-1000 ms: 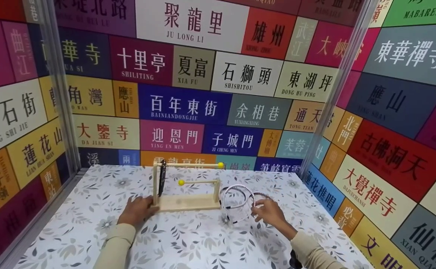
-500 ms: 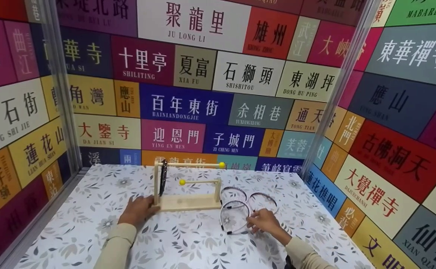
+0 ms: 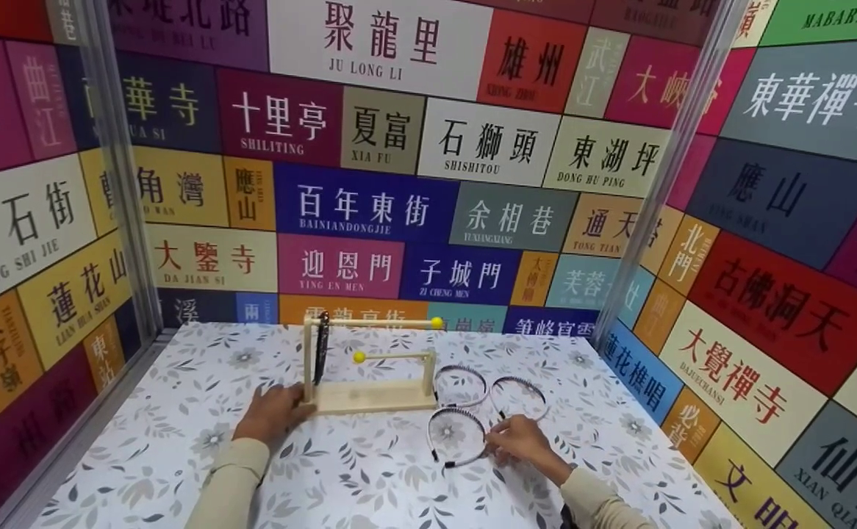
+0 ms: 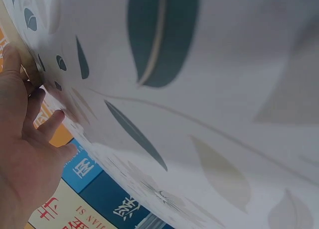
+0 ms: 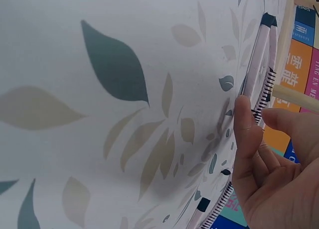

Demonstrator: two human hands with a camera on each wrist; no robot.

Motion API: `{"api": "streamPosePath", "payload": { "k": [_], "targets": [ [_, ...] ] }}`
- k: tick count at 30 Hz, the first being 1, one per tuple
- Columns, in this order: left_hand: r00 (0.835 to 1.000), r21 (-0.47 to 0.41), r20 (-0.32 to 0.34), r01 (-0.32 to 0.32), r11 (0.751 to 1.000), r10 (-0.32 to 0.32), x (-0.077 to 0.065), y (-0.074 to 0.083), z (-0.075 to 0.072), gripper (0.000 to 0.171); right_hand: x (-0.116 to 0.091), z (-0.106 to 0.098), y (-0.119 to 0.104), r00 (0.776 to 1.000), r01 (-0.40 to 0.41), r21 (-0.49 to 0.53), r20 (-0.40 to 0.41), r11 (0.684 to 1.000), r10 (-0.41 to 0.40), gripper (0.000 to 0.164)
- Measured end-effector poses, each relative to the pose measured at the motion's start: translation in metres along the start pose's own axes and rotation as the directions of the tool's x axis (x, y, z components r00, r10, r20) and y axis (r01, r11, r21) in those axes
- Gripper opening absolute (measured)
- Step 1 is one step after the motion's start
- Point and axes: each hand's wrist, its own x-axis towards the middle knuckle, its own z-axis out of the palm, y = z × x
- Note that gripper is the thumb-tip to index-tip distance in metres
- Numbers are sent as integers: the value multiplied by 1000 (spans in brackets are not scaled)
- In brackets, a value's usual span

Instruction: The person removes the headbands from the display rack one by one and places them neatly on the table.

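My left hand (image 3: 270,415) holds the left end of a wooden stand (image 3: 373,398), finger and thumb at its base; the other fingers curl loosely in the left wrist view. The stand has a tall post and a short post, each with a peg tipped by a yellow ball. A dark headband (image 3: 321,353) hangs on the upper peg. My right hand (image 3: 520,438) pinches a toothed, pale headband (image 3: 432,441) with dark tips between thumb and forefinger. It lies low over the table, right of the stand's front, as the right wrist view (image 5: 254,69) also shows.
Two more toothed headbands lie behind my right hand, one headband (image 3: 484,382) beside the stand and another headband (image 3: 544,397) farther right. A leaf-patterned cloth covers the table (image 3: 370,477). Walls of coloured sign panels (image 3: 366,202) enclose the back and sides.
The pale headband in my right hand has come down from a raised, tilted pose to near the table, moving slightly left and toward me. My left hand has stayed at the stand.
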Motion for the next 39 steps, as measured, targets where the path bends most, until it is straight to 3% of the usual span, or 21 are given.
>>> {"api": "streamPosePath", "payload": {
  "k": [4,11,21,31,39],
  "targets": [
    [1000,-12,-14,-7,1000,7,-2,1,-1,32,1,-2,-3,999,20,-42,-31,999,-22,20],
    [999,-15,-39,-24,1000,24,-13,9,-8,29,7,-10,-13,995,57,8,-77,998,-57,30],
    [999,-12,-34,-16,1000,16,-14,9,-9,26,20,-17,-48,966,247,-16,-71,969,-248,26],
    [999,-14,-12,35,999,-36,-13,12,-6,35,33,7,-92,945,316,-67,-68,947,-320,23],
    [999,26,-47,7,1000,-6,-5,2,4,26,43,45,-140,911,407,-50,-46,912,-409,27]
  ]
}}
